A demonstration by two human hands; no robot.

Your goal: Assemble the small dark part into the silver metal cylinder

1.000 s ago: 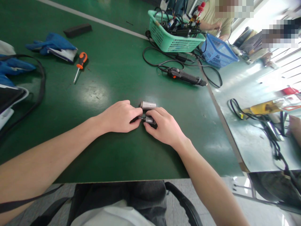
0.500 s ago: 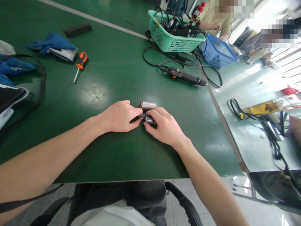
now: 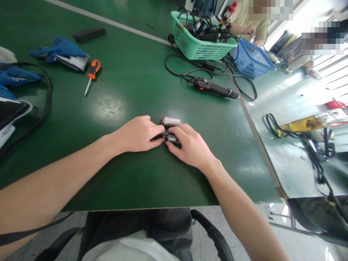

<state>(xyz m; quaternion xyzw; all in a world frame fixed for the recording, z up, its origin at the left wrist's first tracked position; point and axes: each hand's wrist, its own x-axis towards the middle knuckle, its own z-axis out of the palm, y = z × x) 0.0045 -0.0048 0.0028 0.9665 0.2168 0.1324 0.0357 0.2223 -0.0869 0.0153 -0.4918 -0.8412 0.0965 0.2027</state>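
In the head view, my right hand (image 3: 187,145) is closed around a small metal cylinder (image 3: 172,137) with a dark end, low over the green table. My left hand (image 3: 145,134) pinches at the cylinder's left end, where a small dark tip shows. Whether the left fingers hold a separate part there is too small to make out. Just beyond my fingertips lies a second silver metal cylinder (image 3: 170,121) on its side, apart from the one in my grip.
A black electric screwdriver (image 3: 214,88) with its cord lies beyond my right hand. Behind it stand a green basket (image 3: 203,50) of tools and a blue basket (image 3: 252,59). An orange-handled screwdriver (image 3: 92,76) and blue gloves (image 3: 62,52) lie far left. Other people sit at the right.
Both hands stay in nearly the same place. The dark tip between the left fingers and the cylinder has shifted slightly to the right.
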